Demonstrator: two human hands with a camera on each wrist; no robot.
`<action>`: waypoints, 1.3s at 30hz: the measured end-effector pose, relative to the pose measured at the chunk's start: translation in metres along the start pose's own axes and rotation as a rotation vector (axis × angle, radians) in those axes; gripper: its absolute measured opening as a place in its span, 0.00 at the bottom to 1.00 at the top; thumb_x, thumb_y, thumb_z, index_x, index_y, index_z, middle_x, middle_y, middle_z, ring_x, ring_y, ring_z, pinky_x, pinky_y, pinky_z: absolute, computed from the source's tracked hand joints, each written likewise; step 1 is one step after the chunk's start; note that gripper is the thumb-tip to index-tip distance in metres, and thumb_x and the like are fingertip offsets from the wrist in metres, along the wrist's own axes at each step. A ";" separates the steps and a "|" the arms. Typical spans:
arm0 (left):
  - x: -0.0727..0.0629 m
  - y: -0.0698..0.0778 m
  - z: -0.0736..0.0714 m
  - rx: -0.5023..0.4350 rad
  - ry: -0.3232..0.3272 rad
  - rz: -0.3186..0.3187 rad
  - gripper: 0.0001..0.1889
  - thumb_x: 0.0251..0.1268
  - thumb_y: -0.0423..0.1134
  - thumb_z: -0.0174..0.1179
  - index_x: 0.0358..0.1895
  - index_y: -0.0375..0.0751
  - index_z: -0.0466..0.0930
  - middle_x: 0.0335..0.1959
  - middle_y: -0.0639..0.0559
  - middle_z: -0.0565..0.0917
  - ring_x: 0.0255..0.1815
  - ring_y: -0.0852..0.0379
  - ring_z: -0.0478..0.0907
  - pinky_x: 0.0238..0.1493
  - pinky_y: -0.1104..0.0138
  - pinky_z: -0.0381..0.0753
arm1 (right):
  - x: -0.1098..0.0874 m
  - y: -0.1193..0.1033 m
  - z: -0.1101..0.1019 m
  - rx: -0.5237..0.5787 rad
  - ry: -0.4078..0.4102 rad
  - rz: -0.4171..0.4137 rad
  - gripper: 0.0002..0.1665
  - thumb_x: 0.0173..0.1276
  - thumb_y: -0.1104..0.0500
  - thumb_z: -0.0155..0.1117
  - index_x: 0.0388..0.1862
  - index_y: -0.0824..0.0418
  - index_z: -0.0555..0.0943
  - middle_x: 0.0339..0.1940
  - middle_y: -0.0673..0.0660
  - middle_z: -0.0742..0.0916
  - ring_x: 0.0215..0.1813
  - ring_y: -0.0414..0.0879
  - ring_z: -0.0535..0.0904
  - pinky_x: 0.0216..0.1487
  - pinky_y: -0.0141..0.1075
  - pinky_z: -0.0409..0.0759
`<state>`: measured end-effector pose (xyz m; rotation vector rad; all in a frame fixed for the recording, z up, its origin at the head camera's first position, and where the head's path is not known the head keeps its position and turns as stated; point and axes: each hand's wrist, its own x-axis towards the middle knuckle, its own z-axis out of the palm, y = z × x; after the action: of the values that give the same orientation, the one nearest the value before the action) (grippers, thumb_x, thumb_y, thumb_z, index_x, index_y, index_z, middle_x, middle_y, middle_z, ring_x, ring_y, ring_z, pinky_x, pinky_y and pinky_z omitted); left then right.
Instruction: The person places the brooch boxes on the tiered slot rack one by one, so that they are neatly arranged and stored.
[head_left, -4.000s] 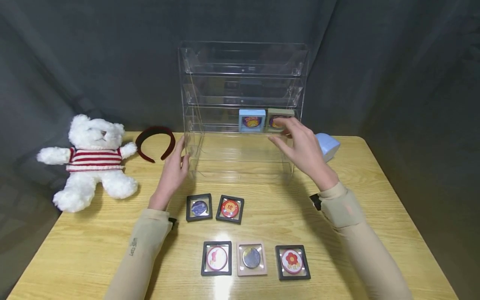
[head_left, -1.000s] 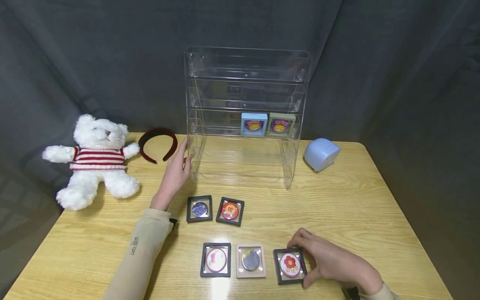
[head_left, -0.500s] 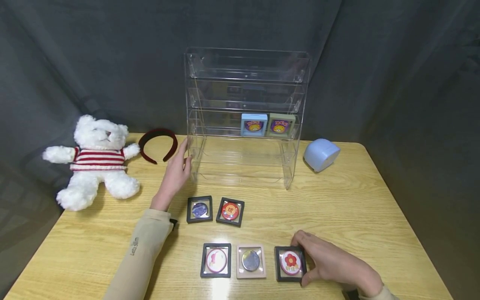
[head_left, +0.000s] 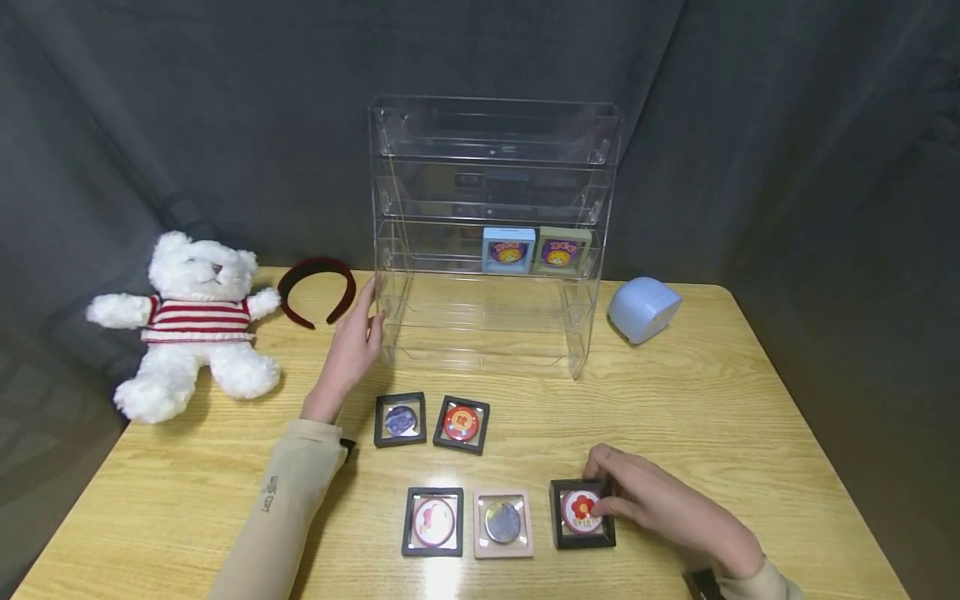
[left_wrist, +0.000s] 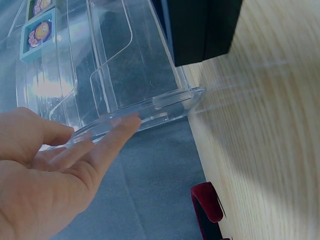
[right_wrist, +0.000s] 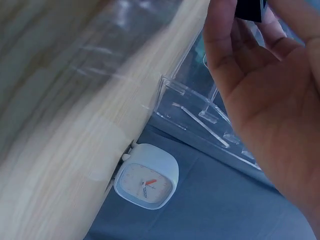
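Note:
My left hand (head_left: 351, 342) rests its fairly straight fingers against the left side of a clear plastic display rack (head_left: 480, 152); the left wrist view shows them on the side panel (left_wrist: 170, 102). My right hand (head_left: 663, 508) pinches the right side of a black square frame (head_left: 559, 533), thumb in front and fingers behind. Inside that frame is a round badge (head_left: 579, 508) with a red flower. To its left lie a pink frame (head_left: 481, 545) and a black frame (head_left: 411, 546); two more black frames, one with a red badge (head_left: 461, 423), one with a dark blue badge (head_left: 400, 420), lie behind.
A light blue box frame (head_left: 509, 252) and an olive one (head_left: 562, 250) stand on the rack's third shelf. A white teddy bear (head_left: 197, 319) and dark red headband (head_left: 317, 267) are at left. A clock (right_wrist: 146, 183) stands right of the rack.
My right hand has come from the rack's olive frame down to the red-flower frame and gripped it; the frame has shifted slightly away from me and tilted. The left hand stays against the rack.

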<state>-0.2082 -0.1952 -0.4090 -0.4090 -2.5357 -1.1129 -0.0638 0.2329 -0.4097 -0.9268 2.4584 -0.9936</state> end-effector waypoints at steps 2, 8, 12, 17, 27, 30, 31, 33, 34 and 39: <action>0.000 0.000 0.000 -0.001 -0.001 -0.003 0.32 0.83 0.22 0.50 0.84 0.27 0.52 0.78 0.25 0.67 0.63 0.25 0.78 0.54 0.38 0.81 | 0.002 0.000 -0.001 -0.036 0.036 -0.014 0.09 0.74 0.57 0.73 0.45 0.53 0.79 0.41 0.40 0.84 0.41 0.32 0.77 0.40 0.34 0.82; 0.000 0.000 0.000 0.002 -0.001 -0.006 0.32 0.83 0.23 0.50 0.84 0.27 0.52 0.77 0.25 0.68 0.64 0.25 0.78 0.54 0.38 0.80 | 0.012 -0.002 -0.008 -0.114 0.138 -0.069 0.10 0.73 0.61 0.74 0.41 0.51 0.79 0.39 0.39 0.84 0.37 0.31 0.75 0.35 0.33 0.80; 0.000 -0.001 -0.001 0.004 0.001 -0.005 0.33 0.82 0.22 0.50 0.84 0.27 0.53 0.77 0.26 0.68 0.63 0.25 0.79 0.54 0.39 0.80 | 0.023 -0.005 -0.014 -0.153 0.174 -0.089 0.10 0.73 0.62 0.74 0.41 0.52 0.80 0.39 0.40 0.84 0.36 0.32 0.74 0.34 0.33 0.79; 0.000 0.000 0.000 0.004 0.006 0.005 0.33 0.81 0.21 0.51 0.84 0.27 0.53 0.77 0.26 0.69 0.58 0.25 0.81 0.49 0.40 0.79 | 0.034 -0.008 -0.022 -0.187 0.218 -0.114 0.10 0.72 0.63 0.75 0.42 0.54 0.80 0.40 0.42 0.85 0.36 0.33 0.74 0.35 0.35 0.80; 0.001 0.002 0.000 -0.007 0.008 0.011 0.33 0.81 0.21 0.52 0.84 0.26 0.53 0.78 0.27 0.68 0.62 0.25 0.79 0.51 0.40 0.79 | 0.046 -0.012 -0.034 -0.224 0.297 -0.128 0.13 0.68 0.69 0.76 0.44 0.57 0.81 0.40 0.45 0.86 0.35 0.33 0.75 0.34 0.34 0.80; 0.000 0.002 0.000 -0.006 0.006 0.008 0.33 0.81 0.22 0.51 0.84 0.26 0.53 0.78 0.27 0.68 0.64 0.25 0.78 0.52 0.39 0.79 | 0.049 -0.014 -0.039 -0.231 0.311 -0.135 0.14 0.68 0.69 0.76 0.45 0.57 0.81 0.41 0.45 0.86 0.36 0.34 0.77 0.35 0.34 0.81; 0.000 0.001 0.000 -0.006 0.005 0.008 0.33 0.81 0.22 0.51 0.84 0.26 0.53 0.78 0.27 0.68 0.65 0.25 0.77 0.52 0.39 0.79 | 0.050 -0.014 -0.041 -0.233 0.315 -0.137 0.14 0.68 0.69 0.76 0.45 0.57 0.81 0.41 0.45 0.86 0.36 0.34 0.78 0.35 0.34 0.82; 0.000 0.001 0.000 -0.008 0.003 0.008 0.33 0.81 0.22 0.51 0.84 0.26 0.53 0.78 0.28 0.67 0.66 0.25 0.77 0.53 0.39 0.79 | 0.052 -0.016 -0.044 -0.236 0.317 -0.136 0.14 0.68 0.69 0.76 0.45 0.56 0.81 0.41 0.45 0.86 0.36 0.34 0.78 0.35 0.34 0.82; 0.000 0.001 0.000 -0.008 0.001 0.006 0.33 0.82 0.22 0.51 0.84 0.27 0.53 0.78 0.28 0.67 0.65 0.25 0.77 0.52 0.39 0.79 | 0.053 -0.016 -0.046 -0.239 0.318 -0.137 0.14 0.68 0.69 0.76 0.45 0.56 0.82 0.41 0.45 0.86 0.36 0.35 0.79 0.35 0.34 0.82; 0.000 0.000 0.000 -0.002 -0.006 -0.007 0.32 0.82 0.23 0.50 0.84 0.27 0.53 0.77 0.25 0.68 0.63 0.25 0.78 0.57 0.38 0.80 | 0.059 -0.020 -0.054 -0.259 0.328 -0.154 0.13 0.69 0.69 0.75 0.47 0.58 0.82 0.44 0.49 0.88 0.39 0.39 0.83 0.39 0.37 0.85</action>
<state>-0.2084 -0.1956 -0.4090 -0.4046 -2.5437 -1.1193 -0.1261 0.2085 -0.3609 -1.1272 2.8791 -0.9551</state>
